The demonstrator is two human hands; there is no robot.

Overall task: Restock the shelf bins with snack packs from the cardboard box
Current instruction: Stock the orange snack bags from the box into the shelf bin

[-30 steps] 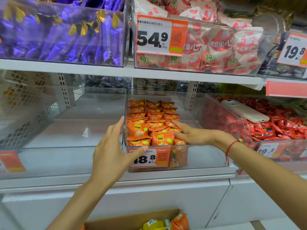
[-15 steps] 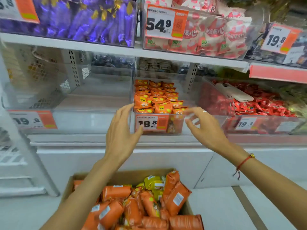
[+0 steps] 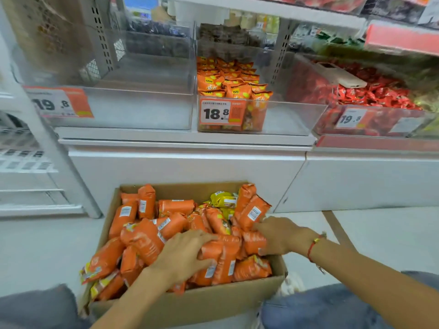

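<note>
Single head-worn, wide-angle view, directed forward and steeply downward. The cardboard box (image 3: 180, 302) is seen from close above in the lower half of the frame; the shelf bins (image 3: 142, 110) are seen farther off, nearly level, across the upper half. Straight edges are bowed toward the margins. No second view is provided.

snack packs (image 3: 147, 243) in cardboard box (image 3: 209, 302) — below shelf bins (image 3: 237, 115)
</note>
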